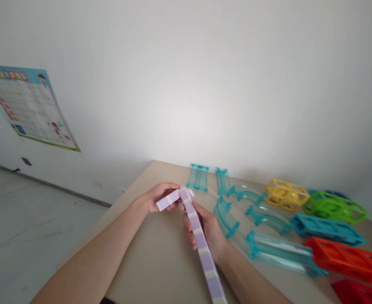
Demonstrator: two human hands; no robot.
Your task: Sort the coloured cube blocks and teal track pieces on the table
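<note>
Both hands hold a long chain of pale purple square tiles with white joints, above a beige table. My left hand grips the short bent end of the chain, which points left. My right hand clasps the long straight run just below the bend. That run reaches down to the bottom edge of the view. The bend sits between my two hands.
Clear teal curved tube pieces lie on the table right of my hands. Beyond them lie yellow, green, blue, orange and red lattice blocks. A poster hangs on the white wall, left. The table's left edge drops to a grey floor.
</note>
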